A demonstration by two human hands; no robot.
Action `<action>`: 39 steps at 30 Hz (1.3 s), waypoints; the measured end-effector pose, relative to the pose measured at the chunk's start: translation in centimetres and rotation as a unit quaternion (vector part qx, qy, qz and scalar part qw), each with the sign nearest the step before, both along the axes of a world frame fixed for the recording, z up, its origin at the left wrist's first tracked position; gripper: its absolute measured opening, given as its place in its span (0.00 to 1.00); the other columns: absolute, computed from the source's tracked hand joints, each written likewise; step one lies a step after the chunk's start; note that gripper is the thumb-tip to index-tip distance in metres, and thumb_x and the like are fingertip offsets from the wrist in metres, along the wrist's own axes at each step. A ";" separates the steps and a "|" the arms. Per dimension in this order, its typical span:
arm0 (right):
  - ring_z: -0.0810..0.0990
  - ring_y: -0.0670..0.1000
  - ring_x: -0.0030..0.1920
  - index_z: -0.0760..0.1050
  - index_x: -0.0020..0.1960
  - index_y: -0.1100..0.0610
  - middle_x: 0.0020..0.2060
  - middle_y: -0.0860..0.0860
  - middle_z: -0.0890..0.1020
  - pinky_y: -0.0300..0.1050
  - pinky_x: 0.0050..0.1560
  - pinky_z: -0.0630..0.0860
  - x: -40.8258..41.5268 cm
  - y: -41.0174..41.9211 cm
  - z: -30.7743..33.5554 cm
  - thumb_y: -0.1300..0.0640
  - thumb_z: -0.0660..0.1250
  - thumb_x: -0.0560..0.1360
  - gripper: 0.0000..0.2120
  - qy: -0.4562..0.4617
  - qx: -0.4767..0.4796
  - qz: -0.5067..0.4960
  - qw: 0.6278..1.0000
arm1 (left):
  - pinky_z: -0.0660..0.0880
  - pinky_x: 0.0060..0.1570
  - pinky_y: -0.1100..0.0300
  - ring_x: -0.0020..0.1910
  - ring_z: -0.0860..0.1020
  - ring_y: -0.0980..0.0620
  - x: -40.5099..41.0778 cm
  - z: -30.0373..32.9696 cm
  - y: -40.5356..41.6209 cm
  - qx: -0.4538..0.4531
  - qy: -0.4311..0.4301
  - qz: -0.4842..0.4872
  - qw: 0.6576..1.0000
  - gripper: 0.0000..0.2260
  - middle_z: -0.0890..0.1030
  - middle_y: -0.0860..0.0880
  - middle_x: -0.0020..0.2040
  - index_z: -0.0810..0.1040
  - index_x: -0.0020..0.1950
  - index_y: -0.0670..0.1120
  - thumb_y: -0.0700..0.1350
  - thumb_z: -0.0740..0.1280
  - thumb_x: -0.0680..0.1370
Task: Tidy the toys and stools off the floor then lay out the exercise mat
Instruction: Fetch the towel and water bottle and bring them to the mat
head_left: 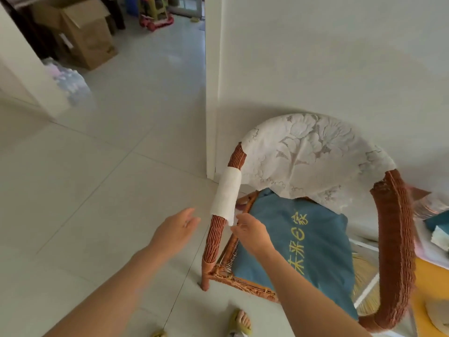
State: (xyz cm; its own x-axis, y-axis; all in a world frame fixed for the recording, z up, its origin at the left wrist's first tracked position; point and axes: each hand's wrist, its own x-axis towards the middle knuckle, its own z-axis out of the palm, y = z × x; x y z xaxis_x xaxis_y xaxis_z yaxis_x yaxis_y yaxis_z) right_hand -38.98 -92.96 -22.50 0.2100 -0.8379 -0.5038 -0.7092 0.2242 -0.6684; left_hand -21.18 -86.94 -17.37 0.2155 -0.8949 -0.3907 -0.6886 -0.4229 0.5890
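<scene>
A brown wicker armchair stands against the white wall, with a white lace cover over its back and a blue cushion with yellow characters on the seat. A white cloth wrap sits around its left armrest. My right hand pinches the lower edge of that wrap. Just left of the armrest, my left hand hovers open, not touching it. No exercise mat is in view.
Pale tiled floor spreads to the left. An open cardboard box and a clear bag of pastel items sit at the far left; colourful toys lie in the far room. A wall corner stands behind the chair. My sandalled feet are below.
</scene>
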 end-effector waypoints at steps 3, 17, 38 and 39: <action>0.72 0.51 0.65 0.65 0.71 0.54 0.66 0.52 0.73 0.45 0.63 0.70 0.0 -2.1 -2.9 0.53 0.63 0.77 0.23 0.017 0.005 0.016 1.000 | 0.67 0.64 0.58 0.66 0.73 0.49 -1.1 -1.5 -0.9 0.005 0.017 0.041 0.999 0.20 0.73 0.45 0.69 0.65 0.72 0.44 0.48 0.56 0.81; 0.79 0.55 0.46 0.71 0.55 0.57 0.48 0.52 0.80 0.46 0.41 0.71 2.8 -5.9 -6.4 0.56 0.54 0.79 0.10 0.149 -0.129 0.110 0.974 | 0.64 0.60 0.66 0.66 0.72 0.52 -2.5 -5.7 -2.2 0.017 0.072 0.078 0.994 0.17 0.74 0.48 0.67 0.69 0.70 0.45 0.47 0.56 0.82; 0.71 0.53 0.19 0.75 0.33 0.59 0.23 0.49 0.75 0.38 0.18 0.63 -6.4 -3.1 15.1 0.52 0.62 0.71 0.13 0.127 -0.588 -0.071 0.796 | 0.60 0.72 0.55 0.69 0.69 0.53 -12.9 7.6 -6.0 0.094 0.524 -0.121 0.838 0.35 0.71 0.47 0.70 0.71 0.66 0.50 0.67 0.42 0.71; 0.70 0.53 0.18 0.75 0.32 0.58 0.22 0.49 0.74 0.37 0.17 0.62 -6.8 -2.5 15.4 0.52 0.62 0.71 0.13 0.141 -0.608 -0.072 0.778 | 0.62 0.71 0.54 0.68 0.70 0.51 -13.5 8.4 -6.3 0.100 0.547 -0.137 0.820 0.36 0.74 0.45 0.68 0.73 0.64 0.50 0.68 0.43 0.70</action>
State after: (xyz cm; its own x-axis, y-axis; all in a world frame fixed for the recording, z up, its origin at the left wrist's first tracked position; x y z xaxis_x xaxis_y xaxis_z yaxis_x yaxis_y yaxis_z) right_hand -45.82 -95.47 -7.12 0.0940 -0.7357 0.6708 -0.8918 -0.3617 -0.2717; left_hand -34.66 -93.23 -9.00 -0.5599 -0.7455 -0.3616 0.1196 -0.5045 0.8551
